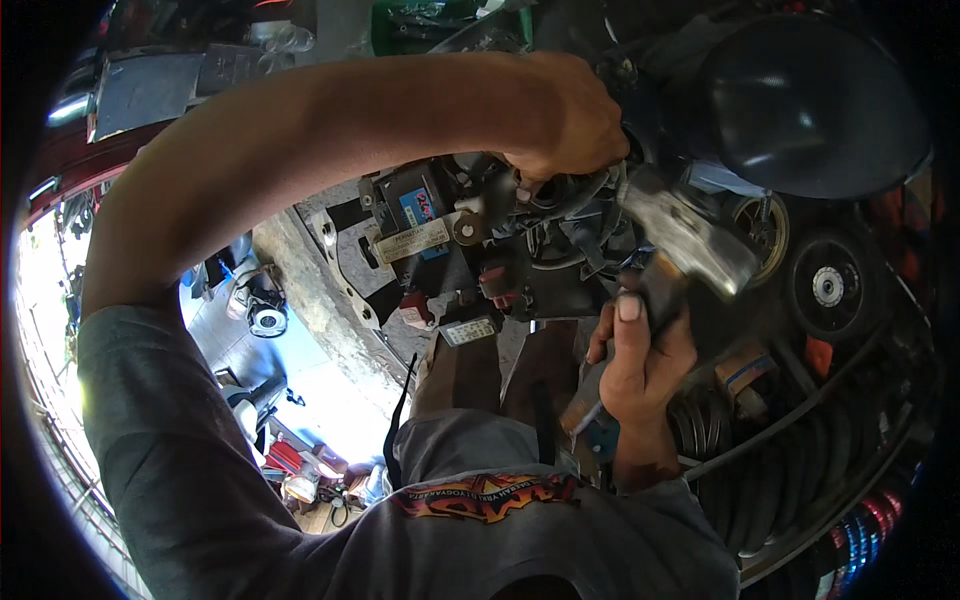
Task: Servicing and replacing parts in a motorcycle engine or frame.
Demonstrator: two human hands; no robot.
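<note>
Near the middle of my head view, the bare right hand (645,370) is gripping a blunt hammer with a silvery metal head (690,235), its fingers wrapping round the dark handle and its thumb lying along it. I am seeing the hammer's head tilting across the view, slightly blurred, just below and to the right of the bare left hand (572,120). That hand is reaching over from the left on an arching forearm, its fingers curling down at a cluster of dark, cable-strewn metal parts (590,230); I cannot tell what they are clamping. Left of the cluster, a pale rectangular label strip (412,243) is lying by a black box with a blue label (418,208). At upper right, a large, smooth, black rounded cover (810,110) is looming above a gold-rimmed wheel (780,245) and a black wheel with a pale hub (828,287). Along the top edge, a green plastic crate (378,30) is showing.
</note>
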